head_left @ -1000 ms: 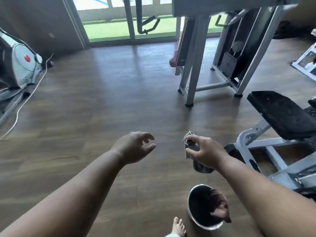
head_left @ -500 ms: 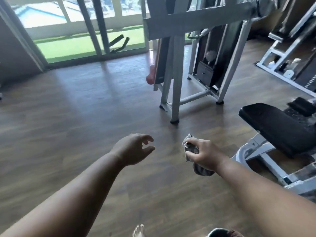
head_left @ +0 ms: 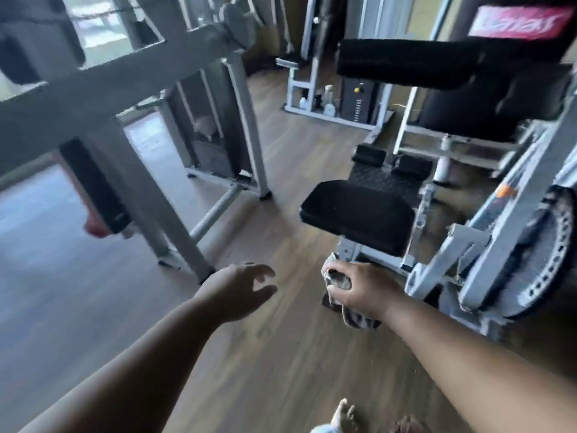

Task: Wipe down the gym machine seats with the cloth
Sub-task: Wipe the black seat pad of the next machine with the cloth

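Observation:
A black padded seat point(head_left: 359, 214) of a white-framed gym machine sits ahead and slightly right, with a black back pad point(head_left: 437, 64) higher up behind it. My right hand point(head_left: 362, 289) grips a bunched grey cloth point(head_left: 343, 307) just below the seat's front edge, apart from the pad. My left hand point(head_left: 237, 289) hovers over the wooden floor to the left, fingers loosely curled, holding nothing.
A grey steel machine frame point(head_left: 134, 145) stands close on the left, its legs on the floor. A perforated white wheel point(head_left: 537, 264) of the seat machine is at the right. Another white machine point(head_left: 312, 89) stands at the back. My bare foot point(head_left: 343, 417) shows at the bottom.
The view has swung right and forward; the black seat is now much closer, right above my right hand. The metal bowl on the floor has left the view. Both hands keep their poses.

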Demonstrator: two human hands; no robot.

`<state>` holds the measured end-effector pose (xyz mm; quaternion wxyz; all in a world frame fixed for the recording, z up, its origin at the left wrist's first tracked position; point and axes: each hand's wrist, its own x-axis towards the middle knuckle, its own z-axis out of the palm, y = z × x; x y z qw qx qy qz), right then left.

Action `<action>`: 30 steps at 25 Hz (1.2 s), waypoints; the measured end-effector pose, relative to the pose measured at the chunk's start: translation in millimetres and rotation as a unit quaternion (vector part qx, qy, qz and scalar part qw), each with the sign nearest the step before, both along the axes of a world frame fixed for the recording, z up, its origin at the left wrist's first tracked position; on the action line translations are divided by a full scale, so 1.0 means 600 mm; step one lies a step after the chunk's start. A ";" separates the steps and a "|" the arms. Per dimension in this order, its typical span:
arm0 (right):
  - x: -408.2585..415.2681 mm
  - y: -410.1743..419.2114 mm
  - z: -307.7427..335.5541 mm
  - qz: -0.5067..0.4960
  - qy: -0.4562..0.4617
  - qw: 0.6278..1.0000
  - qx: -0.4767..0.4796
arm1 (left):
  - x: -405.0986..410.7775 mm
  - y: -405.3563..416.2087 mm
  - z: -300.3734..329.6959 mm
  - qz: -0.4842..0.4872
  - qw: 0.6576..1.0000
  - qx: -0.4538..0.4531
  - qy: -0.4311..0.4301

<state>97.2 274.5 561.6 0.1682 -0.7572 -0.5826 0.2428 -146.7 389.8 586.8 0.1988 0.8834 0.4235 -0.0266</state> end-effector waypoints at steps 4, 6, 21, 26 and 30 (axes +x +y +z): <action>0.149 0.081 0.009 -0.041 0.009 0.999 -0.011 | 0.164 0.110 -0.010 -0.032 0.999 -0.009 -0.006; 0.199 0.115 0.014 -0.049 0.002 0.999 -0.022 | 0.225 0.151 -0.011 -0.049 0.999 -0.015 -0.016; 0.369 0.300 -0.133 -0.318 0.031 0.943 -0.096 | 0.541 0.510 -0.189 -0.219 0.970 -0.106 0.014; 0.426 0.342 -0.256 -0.347 0.022 0.933 -0.096 | 0.611 0.605 -0.342 -0.192 0.978 -0.073 0.026; 0.501 0.365 -0.388 -0.383 -0.094 0.917 -0.064 | 0.648 0.645 -0.473 -0.127 0.991 -0.003 0.050</action>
